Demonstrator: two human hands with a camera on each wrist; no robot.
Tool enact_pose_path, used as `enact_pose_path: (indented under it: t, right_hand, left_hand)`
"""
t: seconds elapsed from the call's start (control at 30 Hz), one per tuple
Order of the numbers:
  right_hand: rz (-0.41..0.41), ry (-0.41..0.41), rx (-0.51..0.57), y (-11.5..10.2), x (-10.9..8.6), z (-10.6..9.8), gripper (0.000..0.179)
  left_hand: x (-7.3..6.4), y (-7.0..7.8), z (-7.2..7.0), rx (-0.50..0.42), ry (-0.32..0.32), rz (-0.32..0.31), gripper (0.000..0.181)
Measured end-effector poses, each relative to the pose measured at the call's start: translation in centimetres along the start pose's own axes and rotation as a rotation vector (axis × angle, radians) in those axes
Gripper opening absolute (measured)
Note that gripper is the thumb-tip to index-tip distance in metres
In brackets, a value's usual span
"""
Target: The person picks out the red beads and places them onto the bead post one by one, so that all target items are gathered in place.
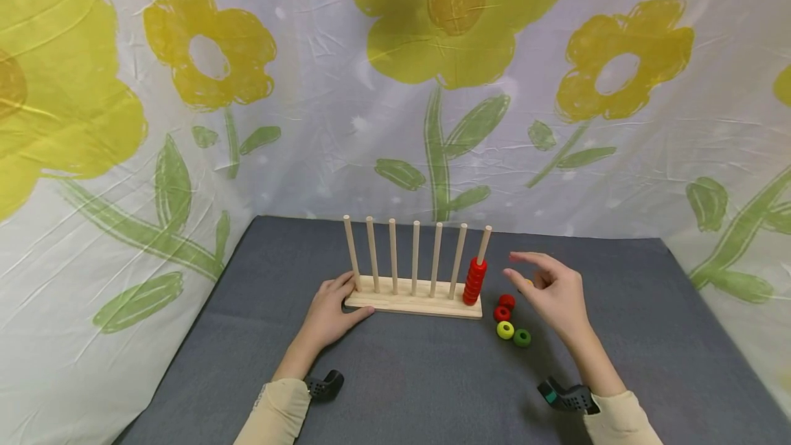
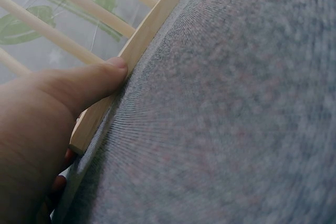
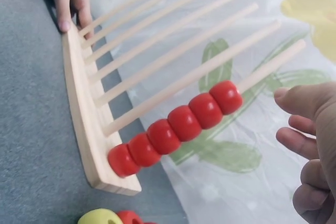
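A wooden peg rack (image 1: 413, 303) with several upright dowels stands on the dark grey table. Its rightmost dowel (image 1: 485, 244) carries a stack of several red beads (image 1: 474, 281), with bare wood above them. My left hand (image 1: 330, 311) grips the rack's left end, thumb (image 2: 107, 72) along the front edge of the base and fingers round behind. To the right of the stacked beads, my right hand (image 1: 556, 294) is raised with nothing in it. Its thumb and index finger are spread apart near the dowel's top, while the other fingers (image 3: 310, 182) are bent.
Loose beads lie right of the rack: two red (image 1: 507, 301), one yellow (image 1: 505, 330) and one green (image 1: 522, 338). A bit of yellow (image 1: 529, 283) shows behind the right hand. Behind the table hangs a flower-printed cloth (image 1: 321, 122).
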State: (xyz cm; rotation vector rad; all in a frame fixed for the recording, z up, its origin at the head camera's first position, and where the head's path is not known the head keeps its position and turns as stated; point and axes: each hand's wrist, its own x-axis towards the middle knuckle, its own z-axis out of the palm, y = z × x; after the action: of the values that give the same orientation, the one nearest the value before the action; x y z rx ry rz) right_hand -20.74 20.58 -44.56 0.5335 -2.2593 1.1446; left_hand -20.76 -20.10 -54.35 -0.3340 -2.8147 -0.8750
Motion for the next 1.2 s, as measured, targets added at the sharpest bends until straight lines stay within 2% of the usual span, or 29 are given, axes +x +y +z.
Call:
enact_pose_path:
  t: [0.2, 0.43, 0.7, 1.2]
  right_hand:
    - [0.066, -0.017, -0.001, 0.5, -0.9, 0.1, 0.030]
    - [0.094, -0.026, -0.020, 1.1, -1.8, 0.1, 0.029]
    - [0.080, -0.027, -0.026, 2.0, -2.5, 0.0, 0.029]
    - [0.125, -0.066, 0.007, 3.3, -3.4, 0.3, 0.026]
  left_hand:
    - [0.0, 0.0, 0.0, 0.001, -0.002, -0.001, 0.081]
    - [0.1, -0.1, 0.0, 0.001, 0.000, 0.000, 0.081]
    - [0.0, -0.1, 0.0, -0.004, -0.003, -0.003, 0.081]
    - [0.0, -0.1, 0.1, -0.013, 0.001, -0.010, 0.081]
